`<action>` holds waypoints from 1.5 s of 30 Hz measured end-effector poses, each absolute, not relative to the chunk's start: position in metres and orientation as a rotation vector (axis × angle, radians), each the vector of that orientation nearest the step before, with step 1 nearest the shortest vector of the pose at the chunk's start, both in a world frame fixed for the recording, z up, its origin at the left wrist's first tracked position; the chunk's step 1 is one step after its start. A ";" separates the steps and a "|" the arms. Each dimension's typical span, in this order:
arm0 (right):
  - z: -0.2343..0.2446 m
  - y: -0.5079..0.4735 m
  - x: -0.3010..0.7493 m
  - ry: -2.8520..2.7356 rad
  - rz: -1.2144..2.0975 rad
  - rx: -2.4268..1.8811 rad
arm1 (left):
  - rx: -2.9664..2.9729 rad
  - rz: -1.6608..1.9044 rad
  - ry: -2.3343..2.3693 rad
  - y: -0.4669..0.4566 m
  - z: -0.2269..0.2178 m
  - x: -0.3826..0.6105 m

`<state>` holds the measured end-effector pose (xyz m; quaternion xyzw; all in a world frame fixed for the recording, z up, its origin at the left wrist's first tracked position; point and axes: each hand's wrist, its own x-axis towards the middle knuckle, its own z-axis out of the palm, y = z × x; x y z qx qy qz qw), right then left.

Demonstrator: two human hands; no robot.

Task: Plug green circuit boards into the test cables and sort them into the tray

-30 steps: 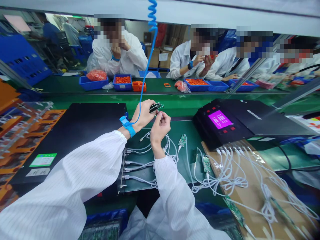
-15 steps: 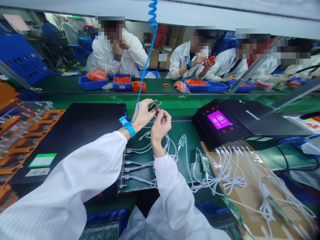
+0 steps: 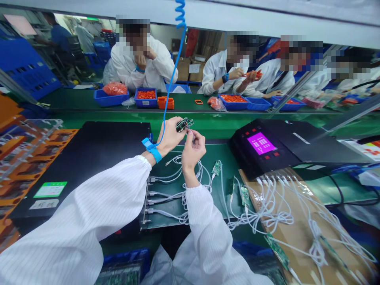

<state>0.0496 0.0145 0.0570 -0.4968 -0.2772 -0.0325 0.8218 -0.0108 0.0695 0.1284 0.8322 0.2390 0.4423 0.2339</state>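
My left hand (image 3: 171,135), with a blue strap (image 3: 152,150) round its wrist, is closed on a few green circuit boards (image 3: 184,124) stacked together. Thumb and fingers of my right hand (image 3: 193,151) are pinched just below the boards' right edge; what lies between the fingertips is too small to make out. White cables (image 3: 173,194) spread over the green bench beneath my hands. Right of them, one circuit board (image 3: 216,168) hangs on a white cable plug, and another board (image 3: 245,196) lies further right.
A black box (image 3: 86,158) stands at left, and a black device with a lit purple screen (image 3: 261,142) at right. Cables and boards lie on a cardboard sheet (image 3: 285,241). Across the line, co-workers sit behind blue bins (image 3: 145,102) of orange parts. A coiled blue cord (image 3: 175,67) hangs down to my wrist.
My right hand has shifted slightly right and up, its fingertips still by the boards. My left hand keeps its hold. Across the line, a co-worker's hands with an orange part have moved a little.
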 end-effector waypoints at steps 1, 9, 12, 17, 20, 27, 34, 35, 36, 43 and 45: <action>0.057 0.014 0.050 -0.593 -0.072 -1.046 | 2.281 1.217 0.660 0.069 0.128 -0.011; 0.059 0.014 0.050 -0.616 -0.091 -1.094 | 2.343 1.216 0.672 0.066 0.130 -0.012; 0.060 0.014 0.050 -0.589 -0.074 -1.073 | 2.404 1.201 0.633 0.066 0.129 -0.012; 0.061 0.012 0.051 -0.584 -0.104 -1.116 | 2.490 1.154 0.637 0.066 0.125 -0.009; 0.060 0.012 0.052 -0.582 -0.103 -1.149 | 2.545 1.114 0.661 0.067 0.123 -0.009; 0.055 0.017 0.058 -0.574 0.043 -1.082 | 2.504 1.079 0.708 0.072 0.122 -0.010; 0.058 0.019 0.055 -0.536 0.016 -1.074 | 2.502 1.117 0.678 0.072 0.121 -0.010; 0.059 0.019 0.055 -0.548 0.000 -1.082 | 2.511 1.112 0.674 0.072 0.120 -0.009; 0.059 0.019 0.055 -0.556 -0.015 -1.086 | 2.520 1.104 0.673 0.072 0.119 -0.009; 0.054 0.020 0.057 -0.584 -0.016 -1.110 | 2.505 1.062 0.723 0.072 0.119 -0.009; 0.052 0.019 0.061 -0.624 0.012 -1.125 | 2.518 1.023 0.679 0.073 0.121 -0.010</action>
